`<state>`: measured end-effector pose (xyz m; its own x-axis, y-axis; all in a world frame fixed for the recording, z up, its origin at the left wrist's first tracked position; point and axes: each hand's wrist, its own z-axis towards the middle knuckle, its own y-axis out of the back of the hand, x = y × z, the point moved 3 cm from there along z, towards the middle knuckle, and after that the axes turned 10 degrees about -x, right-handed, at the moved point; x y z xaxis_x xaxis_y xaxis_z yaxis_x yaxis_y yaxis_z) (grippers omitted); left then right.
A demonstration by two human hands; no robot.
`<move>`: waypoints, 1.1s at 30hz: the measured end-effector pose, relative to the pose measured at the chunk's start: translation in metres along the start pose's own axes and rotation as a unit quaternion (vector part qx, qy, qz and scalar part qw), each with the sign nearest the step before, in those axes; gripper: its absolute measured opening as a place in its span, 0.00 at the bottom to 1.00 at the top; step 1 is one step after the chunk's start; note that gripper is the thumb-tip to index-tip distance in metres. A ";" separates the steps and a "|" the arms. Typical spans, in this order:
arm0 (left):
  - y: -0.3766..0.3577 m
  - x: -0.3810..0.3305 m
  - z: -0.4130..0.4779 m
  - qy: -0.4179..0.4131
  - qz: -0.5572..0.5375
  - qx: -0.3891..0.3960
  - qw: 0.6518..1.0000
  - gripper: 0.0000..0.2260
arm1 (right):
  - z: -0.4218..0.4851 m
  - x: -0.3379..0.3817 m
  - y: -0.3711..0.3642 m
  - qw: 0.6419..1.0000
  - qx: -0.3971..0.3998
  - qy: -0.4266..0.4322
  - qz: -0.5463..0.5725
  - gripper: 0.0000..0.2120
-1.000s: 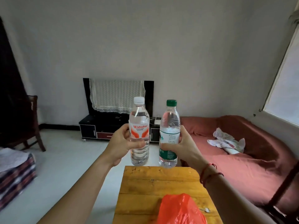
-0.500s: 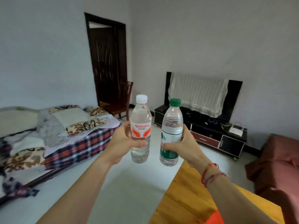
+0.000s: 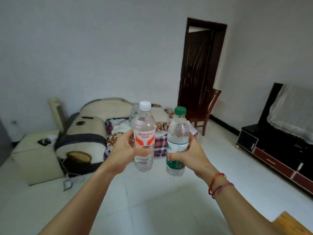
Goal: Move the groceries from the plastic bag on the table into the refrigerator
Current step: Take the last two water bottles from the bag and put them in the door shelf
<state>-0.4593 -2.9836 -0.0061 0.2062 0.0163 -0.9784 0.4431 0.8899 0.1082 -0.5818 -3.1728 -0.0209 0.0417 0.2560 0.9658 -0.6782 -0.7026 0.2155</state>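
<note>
Head view of a room. A pale grey plastered wall [image 3: 84,56] and a white tiled floor [image 3: 152,204] fill most of the field. Against the wall stands a bed [image 3: 116,128] with a cream padded headboard, piled with patterned bedding and a red-and-blue plaid blanket. At right, a low black media cabinet with red drawer fronts [image 3: 271,150] carries a dark screen draped in white lace cloth [image 3: 293,112]. A dark brown carved wooden door [image 3: 198,65] occupies the far corner, and a brown wooden chair [image 3: 205,112] stands just beside it. A cream box-shaped upholstered block [image 3: 33,155] sits left of the bed. One corner of a yellow plank-topped wooden bench [image 3: 288,224] enters at lower right.

Both forearms extend forward. The left hand [image 3: 125,153] wraps its fingers and thumb round a clear plastic water bottle with a white cap and an orange-and-white label [image 3: 144,133]. The right hand [image 3: 188,156] grips a clear plastic water bottle with a green cap and a green-and-white label [image 3: 177,133]. Both bottles are held upright, side by side and apart, in the air above the floor, in front of the bed. Red string bracelets [image 3: 218,185] circle the right wrist.
</note>
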 end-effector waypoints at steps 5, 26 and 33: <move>0.083 0.009 -0.014 0.013 0.023 -0.088 0.996 0.28 | 0.012 0.016 -0.087 0.995 0.094 0.012 0.025 0.33; 0.231 -0.011 -0.193 0.036 0.062 -0.480 0.874 0.26 | -0.070 0.082 -0.297 0.877 0.461 0.112 0.080 0.35; 0.261 -0.019 -0.245 0.038 0.076 -0.536 0.840 0.26 | -0.121 0.105 -0.336 0.840 0.515 0.140 0.098 0.29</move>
<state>-0.5617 -2.6399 -0.0023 0.1145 0.1597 -0.9805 -0.6321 0.7732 0.0521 -0.4386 -2.8297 -0.0096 -0.2680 0.1129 0.9568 0.3480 -0.9147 0.2054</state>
